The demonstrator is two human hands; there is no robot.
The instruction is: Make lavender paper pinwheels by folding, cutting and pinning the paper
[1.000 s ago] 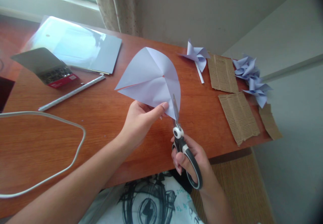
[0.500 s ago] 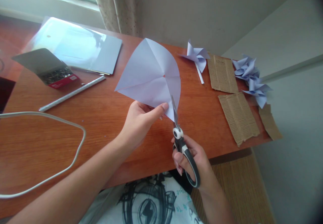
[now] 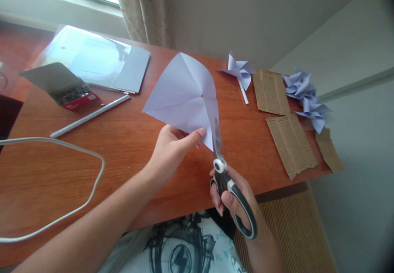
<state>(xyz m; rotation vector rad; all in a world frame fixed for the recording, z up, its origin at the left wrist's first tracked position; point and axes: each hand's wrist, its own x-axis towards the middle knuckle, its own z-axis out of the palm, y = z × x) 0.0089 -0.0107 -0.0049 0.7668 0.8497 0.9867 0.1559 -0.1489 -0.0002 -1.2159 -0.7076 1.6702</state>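
A pale sheet of paper is held up above the worktop, pinched at its lower edge by the left hand. The right hand is closed around the handles of the scissors, whose blades meet the paper's lower right corner. Finished pinwheels and cardboard strips lie to the right.

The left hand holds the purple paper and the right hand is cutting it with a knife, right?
Not quite. The head view shows the right hand cutting with scissors, not a knife: black and white handles, with the blades at the paper's lower corner. The rest is right: the left hand holds the purple paper.
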